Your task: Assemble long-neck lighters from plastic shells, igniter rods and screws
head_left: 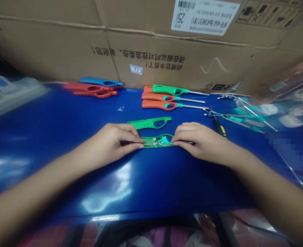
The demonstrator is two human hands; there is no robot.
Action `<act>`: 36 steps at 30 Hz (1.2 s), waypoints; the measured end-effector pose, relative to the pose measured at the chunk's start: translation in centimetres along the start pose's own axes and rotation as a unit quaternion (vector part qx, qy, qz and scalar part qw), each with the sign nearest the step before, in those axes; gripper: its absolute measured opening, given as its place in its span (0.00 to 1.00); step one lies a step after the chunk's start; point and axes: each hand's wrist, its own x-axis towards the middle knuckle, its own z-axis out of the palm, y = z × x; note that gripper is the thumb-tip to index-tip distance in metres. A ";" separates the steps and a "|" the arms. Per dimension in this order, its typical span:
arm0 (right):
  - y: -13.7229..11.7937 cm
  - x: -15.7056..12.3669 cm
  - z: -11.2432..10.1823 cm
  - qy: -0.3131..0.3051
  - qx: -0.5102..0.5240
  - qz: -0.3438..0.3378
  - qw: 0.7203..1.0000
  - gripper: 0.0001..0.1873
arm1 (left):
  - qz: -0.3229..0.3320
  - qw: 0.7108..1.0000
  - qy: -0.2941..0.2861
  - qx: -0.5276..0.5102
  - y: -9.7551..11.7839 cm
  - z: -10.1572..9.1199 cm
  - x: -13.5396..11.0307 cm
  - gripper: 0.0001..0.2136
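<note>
At middle of blue tabletop [71, 137]: green casing half [148, 141], open side up, with turquoise piece [164, 140] and thin wires [156, 142] inside. Pinched at left end by left hand [118, 140]; grasped at right end by right hand [196, 139], with dark slim object [190, 141], unclear, at fingers. Just behind: second green half [149, 123]. Farther back: orange lighters [154, 104].

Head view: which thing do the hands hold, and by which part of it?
The left hand pinches the open green shell by its left end. The right hand touches its right end; whether it also grips the dark piece is unclear.
</note>
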 end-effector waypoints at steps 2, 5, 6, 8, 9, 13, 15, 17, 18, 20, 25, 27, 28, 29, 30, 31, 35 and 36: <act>0.1 -0.1 0.0 0.003 -0.006 -0.007 1.000 0.08 | -0.001 1.000 0.000 -0.001 0.0 0.0 0.0 0.07; 0.0 -0.2 -0.2 0.006 -0.058 -0.024 0.998 0.10 | -0.003 1.000 -0.002 -0.004 0.1 -0.1 0.0 0.07; -0.1 -0.2 -0.2 0.005 -0.077 -0.031 0.997 0.11 | -0.003 1.000 -0.003 -0.006 0.1 -0.1 0.0 0.07; -0.3 -0.2 -0.2 0.004 -0.103 -0.043 0.994 0.12 | -0.003 1.000 -0.004 -0.007 0.1 -0.1 0.0 0.07; -0.3 -0.2 -0.1 0.005 -0.107 -0.044 0.993 0.12 | -0.002 1.000 -0.003 -0.007 0.1 0.0 0.0 0.07; -0.2 -0.1 0.1 0.012 -0.063 -0.022 0.998 0.09 | -0.006 1.000 -0.002 -0.009 0.0 0.0 0.0 0.07; -0.1 -0.1 0.1 0.013 -0.044 -0.010 0.999 0.08 | -0.010 1.000 -0.004 -0.010 0.0 0.0 0.0 0.07; -0.1 -0.1 0.1 0.012 -0.043 -0.006 0.999 0.07 | -0.012 1.000 -0.005 -0.010 0.0 0.0 0.0 0.07; -0.1 -0.2 0.0 0.012 -0.046 -0.006 0.999 0.07 | -0.012 1.000 -0.006 -0.010 0.0 0.0 0.0 0.07; -0.1 -0.2 -0.1 0.009 -0.046 -0.006 0.999 0.07 | -0.011 1.000 -0.006 -0.008 0.0 0.0 0.0 0.07; -0.2 -0.2 0.0 0.012 -0.022 0.002 1.000 0.08 | -0.006 1.000 -0.003 -0.008 0.1 0.0 0.0 0.07; -0.3 -0.2 0.1 0.016 -0.014 0.005 1.000 0.08 | -0.006 1.000 -0.004 -0.007 0.0 0.0 0.1 0.07; -0.3 -0.1 0.1 0.017 -0.010 0.006 1.000 0.08 | -0.006 1.000 -0.003 -0.006 0.0 0.0 0.1 0.07; -0.3 -0.1 0.1 0.016 -0.007 0.007 1.000 0.07 | -0.006 1.000 -0.003 -0.006 0.0 0.0 0.1 0.07; -0.3 0.0 0.1 0.015 -0.005 0.009 1.000 0.08 | -0.006 1.000 -0.003 -0.006 0.0 0.0 0.1 0.07; -0.4 0.0 0.1 0.011 -0.003 0.012 1.000 0.08 | -0.005 1.000 -0.004 -0.007 0.0 0.0 0.2 0.07; -0.6 0.2 0.1 0.005 -0.019 0.019 1.000 0.08 | -0.005 1.000 -0.005 -0.008 0.0 0.1 0.1 0.08; -0.7 0.2 0.1 0.008 -0.027 0.019 0.999 0.09 | -0.004 1.000 -0.005 -0.008 0.1 0.0 0.1 0.08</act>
